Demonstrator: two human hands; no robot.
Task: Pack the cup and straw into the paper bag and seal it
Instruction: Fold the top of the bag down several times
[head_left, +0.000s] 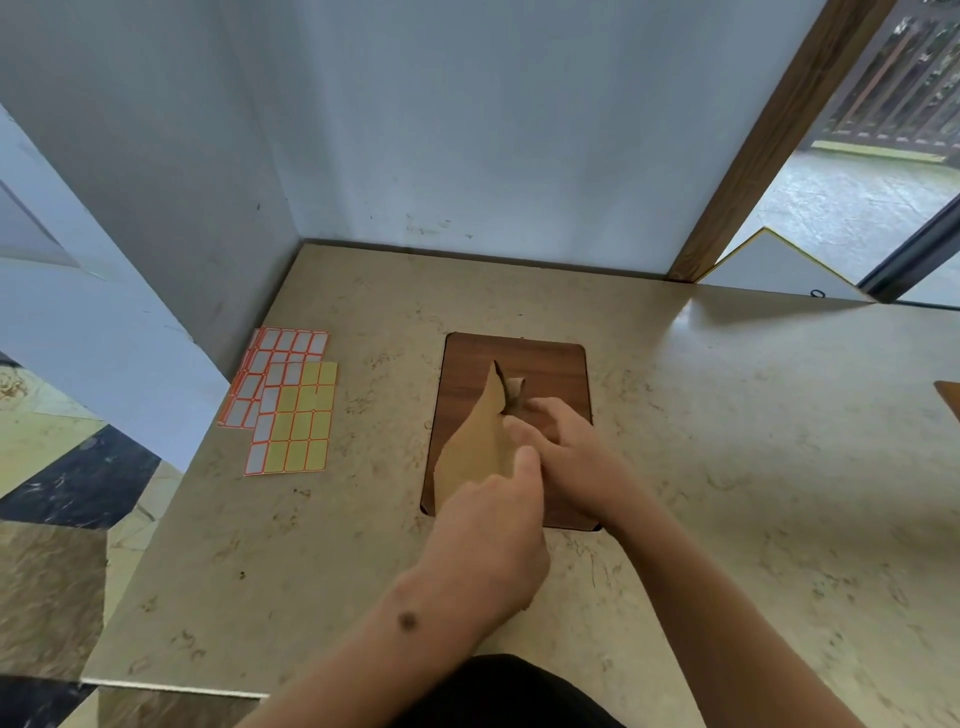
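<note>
Surface: beige mottled table (727, 467) set into a corner of pale blue-grey walls (467, 130). Wooden post (769, 140) at right rear; beyond it an open doorway onto a grey floor and a dark railing. Marble-patterned floor visible at left.

On table: dark wood board (550, 374), centre. Sticker sheets (291, 405), orange- and yellow-bordered, overlapping, well left of the board near the wall.

Bag (480, 441): brown paper, on the board, upper end rising to a crumpled point at mid-board. Cup and straw not visible; contents cannot be told.

Left hand (493, 540): reaches in from below, back of hand to camera, thumb up along the bag's near edge, fingers curled onto the paper, gripping it.

Right hand (566, 452): crosses from the right, palm down, fingers bent over the bag's right side by the crumpled top, holding the paper. Hands touch each other.
</note>
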